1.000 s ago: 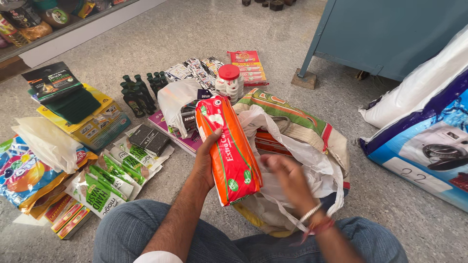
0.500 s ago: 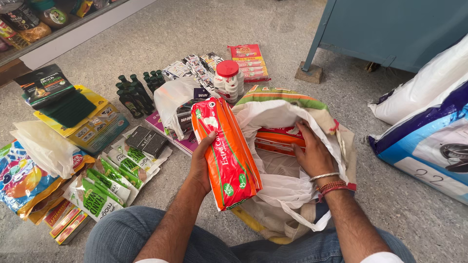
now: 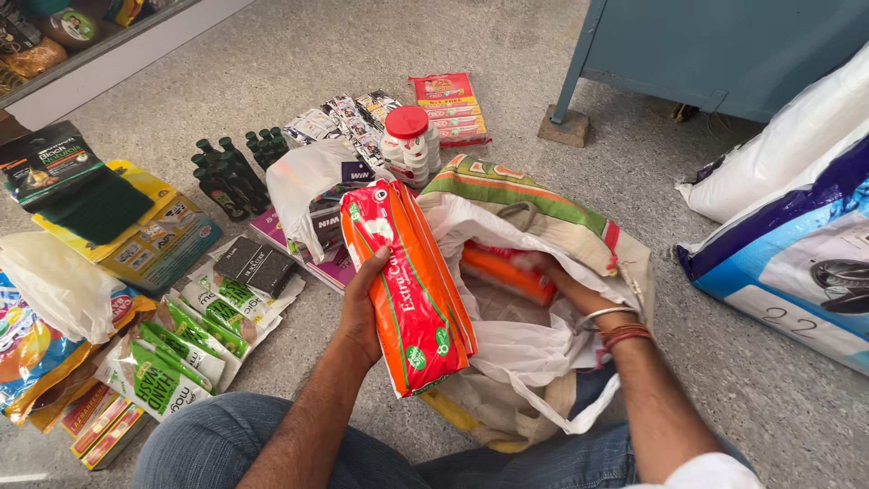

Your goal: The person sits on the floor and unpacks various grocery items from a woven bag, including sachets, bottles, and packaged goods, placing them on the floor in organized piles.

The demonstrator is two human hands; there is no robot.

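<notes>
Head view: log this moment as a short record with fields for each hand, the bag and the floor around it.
left hand: grips a stack of orange packets, held upright
right hand: reaches inside the white bag, on another orange packet
bag: open on the floor between the knees
floor, left: green sachets, dark bottles
floor, behind: red-lidded jar

The left hand is raised in front of the body, forearm angled up from the lower left, fingers and thumb curled in a grasp with the back of the hand facing the camera. The right hand reaches forward and inward, forearm extended from the lower right; its fingers are partly hidden, seemingly closed. Bangles and red threads circle the right wrist, just behind that grip.
</notes>
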